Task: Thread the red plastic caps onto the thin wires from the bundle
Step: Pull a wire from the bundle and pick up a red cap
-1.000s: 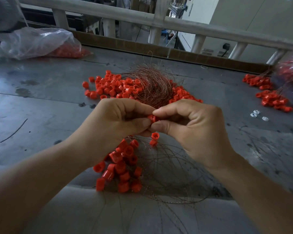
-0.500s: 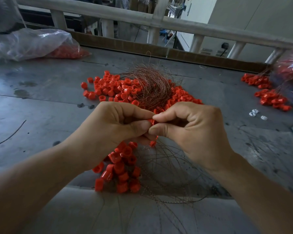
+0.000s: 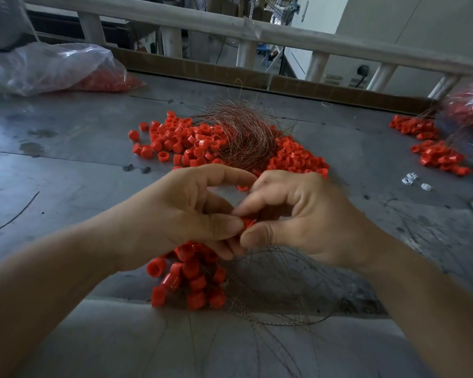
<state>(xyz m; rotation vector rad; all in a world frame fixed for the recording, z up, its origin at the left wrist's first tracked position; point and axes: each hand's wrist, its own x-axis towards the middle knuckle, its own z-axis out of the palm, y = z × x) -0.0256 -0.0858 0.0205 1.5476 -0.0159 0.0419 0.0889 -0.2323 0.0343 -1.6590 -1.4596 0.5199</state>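
My left hand (image 3: 175, 214) and my right hand (image 3: 306, 216) meet over the middle of the grey table. Both pinch one small red cap (image 3: 247, 222) between thumbs and fingertips. A cluster of red caps strung on thin wires (image 3: 191, 279) hangs below my left hand, and their wires (image 3: 279, 293) loop across the table's near edge. Behind my hands lies a heap of loose red caps (image 3: 180, 140) with the copper-coloured wire bundle (image 3: 243, 137) on top. The wire inside the pinched cap is hidden by my fingers.
A clear plastic bag holding red caps (image 3: 66, 69) lies at the far left. More red caps (image 3: 437, 151) and another bag (image 3: 470, 110) sit at the far right, with small white pieces (image 3: 410, 180) nearby. A loose dark wire (image 3: 18, 212) lies at left. A railing (image 3: 257, 31) borders the table's far side.
Both hands have come lower and closer to me, and the left index finger has lifted away from the pinch. The camera has dipped slightly.
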